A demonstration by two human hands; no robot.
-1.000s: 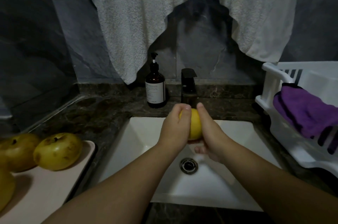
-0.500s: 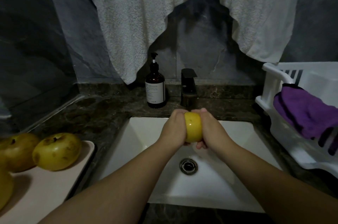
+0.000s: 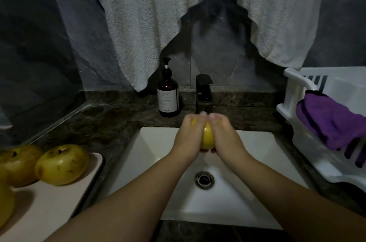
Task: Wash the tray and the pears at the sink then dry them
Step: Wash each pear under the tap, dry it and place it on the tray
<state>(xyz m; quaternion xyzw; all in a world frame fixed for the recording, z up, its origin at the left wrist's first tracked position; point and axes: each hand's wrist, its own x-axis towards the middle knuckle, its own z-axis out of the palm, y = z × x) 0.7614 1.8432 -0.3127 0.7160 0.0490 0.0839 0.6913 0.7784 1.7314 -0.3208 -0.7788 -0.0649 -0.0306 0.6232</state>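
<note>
One pear [image 3: 208, 139] is clasped between the left hand [image 3: 189, 139] and the right hand [image 3: 224, 139] above the sink [image 3: 257, 154], just below the faucet [image 3: 204, 93], each grip curled round it; left of the sink, other pears [image 3: 62, 164] are seen on the tray [image 3: 49, 202], judged unwashed; tray-washing and all drying are judged outstanding.

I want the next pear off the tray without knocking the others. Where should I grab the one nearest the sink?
Take the pear nearest the sink over its rounded top from above, on its free sink side. Its other side crowds a second pear on the tray.
</note>
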